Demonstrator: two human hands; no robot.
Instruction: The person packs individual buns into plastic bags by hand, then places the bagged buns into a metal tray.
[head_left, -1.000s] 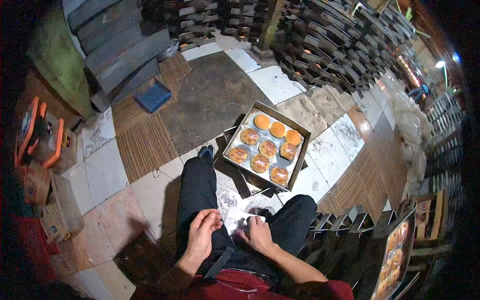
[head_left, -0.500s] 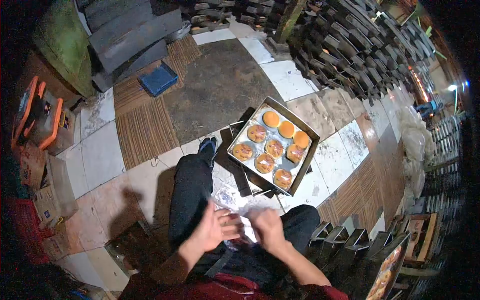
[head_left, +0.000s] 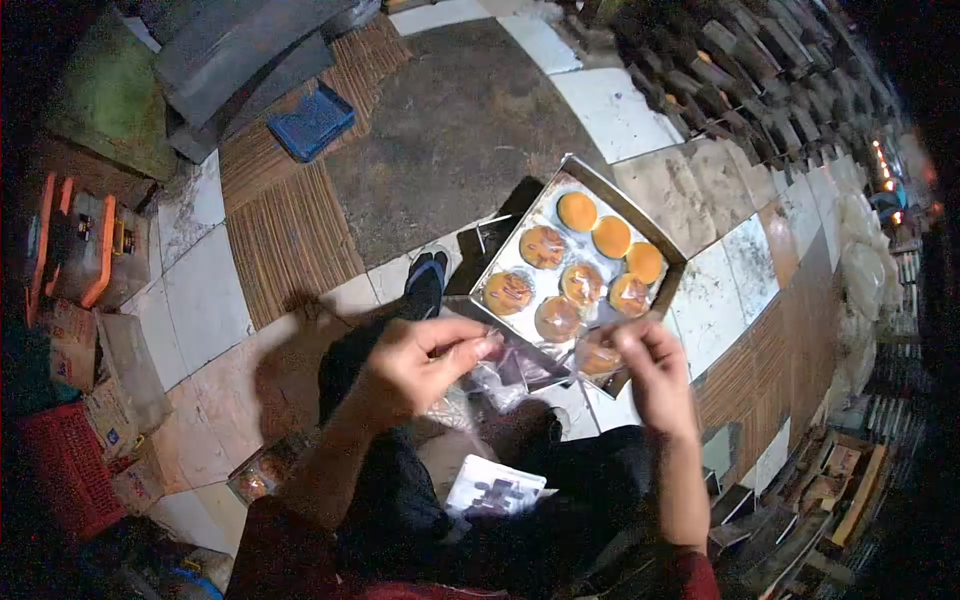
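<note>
My left hand (head_left: 430, 365) pinches one side of a clear plastic bag (head_left: 515, 368), thumb against forefinger. Across from it, my right hand (head_left: 655, 370) pinches the other side, in front of the tray's near corner. The thin film stretches between them and is partly blurred. Just beyond stands a square metal tray (head_left: 632, 207) with a white lining, holding several round buns (head_left: 541, 247). Three are plain golden on top; the others carry brown markings, and some look covered by shiny film. A white packet with a dark print (head_left: 495, 487) lies on my lap.
A blue tray (head_left: 312, 122) lies on the patterned floor ahead. To the left are a bin with orange handles (head_left: 105, 250), cardboard boxes (head_left: 72, 345) and a red crate (head_left: 72, 465). Dark stacked metal pieces (head_left: 760, 80) stand at upper right, a wooden crate (head_left: 850, 490) lower right.
My hands have moved up and apart, now with plastic film drawn between them. The white packet, earlier between my hands, rests on my lap. The view has shifted slightly.
</note>
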